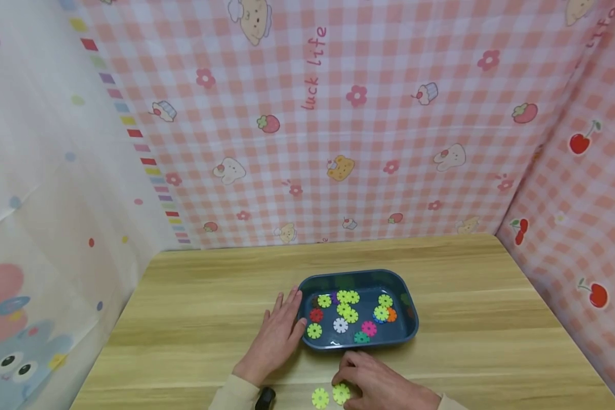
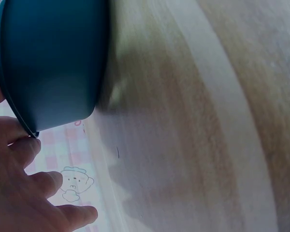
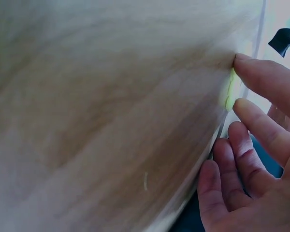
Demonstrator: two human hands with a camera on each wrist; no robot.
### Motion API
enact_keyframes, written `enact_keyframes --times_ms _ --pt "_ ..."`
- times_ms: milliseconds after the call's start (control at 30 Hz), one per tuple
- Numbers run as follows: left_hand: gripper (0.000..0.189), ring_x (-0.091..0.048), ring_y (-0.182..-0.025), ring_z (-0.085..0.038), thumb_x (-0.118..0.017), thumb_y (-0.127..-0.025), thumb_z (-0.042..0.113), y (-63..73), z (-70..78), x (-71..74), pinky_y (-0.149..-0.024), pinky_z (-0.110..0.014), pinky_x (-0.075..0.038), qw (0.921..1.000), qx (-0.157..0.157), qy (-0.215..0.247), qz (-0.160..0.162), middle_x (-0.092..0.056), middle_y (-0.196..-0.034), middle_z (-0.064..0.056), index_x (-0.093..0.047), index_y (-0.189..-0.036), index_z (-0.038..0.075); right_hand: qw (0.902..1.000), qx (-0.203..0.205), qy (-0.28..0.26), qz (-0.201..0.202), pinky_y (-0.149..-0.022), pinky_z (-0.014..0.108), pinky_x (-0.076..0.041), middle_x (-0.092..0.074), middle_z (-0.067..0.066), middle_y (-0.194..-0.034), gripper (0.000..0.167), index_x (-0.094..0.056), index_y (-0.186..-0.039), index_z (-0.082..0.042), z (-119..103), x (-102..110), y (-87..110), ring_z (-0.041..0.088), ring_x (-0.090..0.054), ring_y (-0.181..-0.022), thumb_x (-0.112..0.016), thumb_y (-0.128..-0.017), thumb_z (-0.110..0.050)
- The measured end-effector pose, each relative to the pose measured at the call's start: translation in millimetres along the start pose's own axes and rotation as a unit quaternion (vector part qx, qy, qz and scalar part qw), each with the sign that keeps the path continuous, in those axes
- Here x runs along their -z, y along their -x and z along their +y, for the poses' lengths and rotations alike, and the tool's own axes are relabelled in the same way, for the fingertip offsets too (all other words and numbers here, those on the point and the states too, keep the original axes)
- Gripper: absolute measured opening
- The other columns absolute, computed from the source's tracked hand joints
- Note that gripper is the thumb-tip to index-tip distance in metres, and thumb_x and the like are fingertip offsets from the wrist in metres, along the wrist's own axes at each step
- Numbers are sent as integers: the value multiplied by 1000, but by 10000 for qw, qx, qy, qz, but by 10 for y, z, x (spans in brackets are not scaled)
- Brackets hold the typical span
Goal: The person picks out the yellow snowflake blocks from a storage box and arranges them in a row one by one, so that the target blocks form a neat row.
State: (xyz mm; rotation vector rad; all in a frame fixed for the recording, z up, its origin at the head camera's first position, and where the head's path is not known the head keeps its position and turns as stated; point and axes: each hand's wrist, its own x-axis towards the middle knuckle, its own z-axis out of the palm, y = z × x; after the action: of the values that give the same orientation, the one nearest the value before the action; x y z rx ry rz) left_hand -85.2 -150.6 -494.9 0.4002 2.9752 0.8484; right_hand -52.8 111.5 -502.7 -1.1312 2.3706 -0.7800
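A dark blue plastic basin (image 1: 359, 343) with notched interlocking discs in it stands on the table. My left hand (image 1: 279, 335) rests against its left end, fingers extended and spread; in the left wrist view the fingertips touch the rim of the basin (image 2: 53, 63). In front of the basin, my right hand (image 1: 381, 382) has thumb and index finger at opposite edges of a yellow-green disc (image 1: 341, 393) lying on the table. The right wrist view shows that disc (image 3: 230, 89) edge-on between the two fingertips. Just left of it lies another yellow-green disc (image 1: 320, 398).
Inside the basin are several yellow-green discs (image 1: 315, 330), a white disc (image 1: 340, 325), a red disc (image 1: 316, 315), a pink disc (image 1: 369, 328) and a green disc (image 1: 361, 337). Patterned cloth (image 1: 307, 142) hangs behind and beside the wooden table (image 1: 482, 319).
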Motion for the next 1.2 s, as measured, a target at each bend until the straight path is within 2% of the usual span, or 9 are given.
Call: enact_keyframes --times_ms 267,400,567,633,700,867,967,1200 --pt "60 -20 -155 -44 -48 -110 31 -9 -3 16 -115 -75 -23 10000 -59 -15 33 -27 -170 -11 -33 -162 5 9985 -59 -540 -73 -80 19 -51 -58 -18 -114 35 -70 -130 -24 -51 122 74 -1 -51 -96 -74 -97 -36" --pt "60 -20 -155 -44 -48 -110 31 -7 -3 16 -115 -75 -24 9999 -64 -45 68 -28 -169 -11 -34 -162 4 9976 134 -665 101 -85 20 -55 -62 -15 -120 33 -70 -131 -23 -118 229 125 1 -57 -101 -70 -100 -35" --pt "60 -19 -155 -44 -48 -110 32 -9 -6 9 -114 -75 -24 10000 -38 -30 32 -27 -170 -10 -34 -162 5 9964 47 -755 376 -90 24 -57 -70 -14 -116 29 -73 -125 -21 -224 377 139 -1 -61 -99 -69 -101 -37" --pt "60 -19 -155 -44 -48 -110 32 -12 -8 5 -114 -75 -24 10000 -35 -17 18 -26 -170 -10 -34 -162 5 9950 51 -774 624 -89 24 -57 -71 -13 -113 26 -74 -122 -21 -248 419 131 -2 -62 -97 -69 -101 -35" --pt "60 -20 -155 -43 -48 -110 31 -16 -8 5 -115 -75 -23 10000 -32 -10 22 -27 -170 -9 -34 -162 5 9918 272 -650 1064 -87 25 -58 -73 -12 -111 22 -75 -119 -21 -253 447 116 -2 -63 -96 -70 -100 -31" --pt "59 -20 -155 -44 -48 -110 31 -9 -4 14 -114 -76 -23 9999 -57 -43 71 -28 -169 -10 -34 -161 5 9707 973 -320 2173 -83 27 -60 -74 -12 -104 12 -76 -110 -21 -235 452 30 2 -67 -93 -73 -99 -21" --pt "59 -20 -154 -45 -48 -110 31 -13 0 20 -114 -76 -23 9999 -94 -64 63 -28 -169 -10 -35 -161 5 9670 941 -331 2345 -83 29 -60 -75 -11 -105 12 -77 -110 -19 -226 455 -42 1 -68 -95 -73 -99 -21" --pt "55 -20 -154 -45 -43 -112 31 -11 -31 42 -114 -76 -22 9999 -131 -29 7 -28 -169 -9 -35 -161 7 9722 389 -466 2263 -89 39 -60 -75 -7 -108 14 -76 -113 -19 -198 473 -231 6 -68 -101 -71 -100 -19"
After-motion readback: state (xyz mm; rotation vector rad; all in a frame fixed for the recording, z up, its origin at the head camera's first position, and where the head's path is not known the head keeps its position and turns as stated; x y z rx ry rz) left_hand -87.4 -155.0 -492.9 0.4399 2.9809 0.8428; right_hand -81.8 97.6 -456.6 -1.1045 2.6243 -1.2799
